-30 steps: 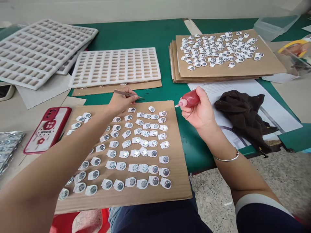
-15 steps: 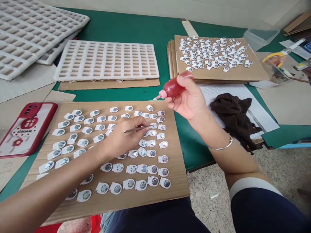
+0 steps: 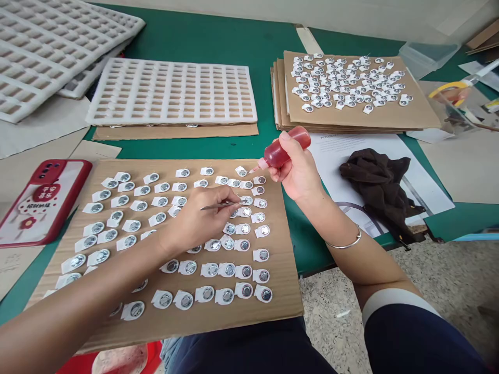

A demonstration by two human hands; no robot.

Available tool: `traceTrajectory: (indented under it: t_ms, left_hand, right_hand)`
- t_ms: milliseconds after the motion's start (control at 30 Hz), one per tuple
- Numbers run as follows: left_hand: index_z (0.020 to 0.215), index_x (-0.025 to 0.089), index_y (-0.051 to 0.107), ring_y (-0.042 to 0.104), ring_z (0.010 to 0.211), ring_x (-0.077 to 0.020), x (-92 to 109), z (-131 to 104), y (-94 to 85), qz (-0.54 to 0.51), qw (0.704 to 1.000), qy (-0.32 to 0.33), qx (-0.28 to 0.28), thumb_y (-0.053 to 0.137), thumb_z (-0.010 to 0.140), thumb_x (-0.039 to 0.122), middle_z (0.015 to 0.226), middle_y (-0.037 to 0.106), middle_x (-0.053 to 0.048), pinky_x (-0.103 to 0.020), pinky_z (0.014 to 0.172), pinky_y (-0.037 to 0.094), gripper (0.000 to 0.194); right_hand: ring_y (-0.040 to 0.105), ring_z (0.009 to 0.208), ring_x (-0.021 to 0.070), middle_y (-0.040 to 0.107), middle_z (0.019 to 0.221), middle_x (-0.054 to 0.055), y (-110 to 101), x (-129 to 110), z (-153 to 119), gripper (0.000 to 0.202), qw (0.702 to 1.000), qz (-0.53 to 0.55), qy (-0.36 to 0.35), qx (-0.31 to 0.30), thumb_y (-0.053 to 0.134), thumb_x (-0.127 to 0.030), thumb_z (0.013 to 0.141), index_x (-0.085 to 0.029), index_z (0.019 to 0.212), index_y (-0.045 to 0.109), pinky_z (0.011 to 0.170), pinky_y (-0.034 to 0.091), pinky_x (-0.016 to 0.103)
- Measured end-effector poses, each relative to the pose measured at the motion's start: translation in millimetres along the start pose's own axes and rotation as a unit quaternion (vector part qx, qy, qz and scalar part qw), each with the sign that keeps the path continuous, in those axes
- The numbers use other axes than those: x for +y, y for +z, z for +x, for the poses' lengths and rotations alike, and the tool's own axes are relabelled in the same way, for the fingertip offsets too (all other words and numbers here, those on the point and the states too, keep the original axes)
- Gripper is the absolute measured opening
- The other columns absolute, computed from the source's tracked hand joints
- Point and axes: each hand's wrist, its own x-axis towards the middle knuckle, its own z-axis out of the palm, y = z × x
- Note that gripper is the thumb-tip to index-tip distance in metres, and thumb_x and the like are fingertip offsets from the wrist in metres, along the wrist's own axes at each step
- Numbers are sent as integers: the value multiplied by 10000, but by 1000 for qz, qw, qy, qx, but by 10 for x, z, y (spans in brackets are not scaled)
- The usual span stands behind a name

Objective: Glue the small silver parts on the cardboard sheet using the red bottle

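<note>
My left hand (image 3: 202,218) is closed on a pair of metal tweezers (image 3: 213,206), held low over a cardboard sheet (image 3: 280,291). The tweezers' tips reach a small round metal piece on a white tab (image 3: 246,200); whether they grip it, I cannot tell. In my right hand (image 3: 299,174) is a red squeeze bottle (image 3: 286,147), tilted with its thin nozzle pointing down and left. That nozzle tip hangs near the sheet's upper right, by another tabbed piece (image 3: 246,185). Many such pieces lie in loose rows on the sheet, some hidden under my left arm.
A white slotted tray (image 3: 171,122) lies behind the sheet, with more trays (image 3: 58,52) at far left. Stacked cardboard (image 3: 390,117) bears more pieces at back right. A phone (image 3: 64,208) lies left; a dark cloth (image 3: 382,182) and scissors (image 3: 452,88) are right.
My right hand has lowered the squeeze bottle, bringing its nozzle closer to the pieces at the sheet's upper right. My left hand with the tweezers stays almost in place. The view has shifted slightly.
</note>
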Motion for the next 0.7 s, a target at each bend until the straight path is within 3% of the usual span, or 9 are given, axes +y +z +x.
traceTrajectory:
  t_ms: [267, 433, 700]
  left_hand:
    - [811, 196, 601, 550, 651, -99, -27, 23, 31, -4, 1000, 3, -9, 522, 772, 170, 757, 620, 3, -232, 580, 436, 92]
    - [799, 188, 584, 530, 631, -103, 10, 34, 38, 22, 997, 72, -11, 494, 764, 127, 728, 605, -4, -243, 580, 425, 114]
    - [709, 162, 495, 467, 547, -131, 214, 29, 24, 167, 973, 123, -101, 396, 779, 108, 624, 517, -25, -287, 527, 373, 132]
  right_hand:
    - [565, 527, 104, 559, 572, -12, 25, -1, -23, 393, 1000, -6, -14, 17, 536, -617, 683, -228, 735, 532, 340, 323, 204]
    - [518, 465, 88, 566, 563, -14, 64, -20, -54, 372, 999, -22, -28, 10, 540, -591, 703, -220, 736, 524, 338, 317, 196]
    - [512, 435, 96, 533, 518, -33, 116, -30, -96, 357, 996, -78, -29, 22, 568, -576, 692, -226, 746, 521, 332, 324, 198]
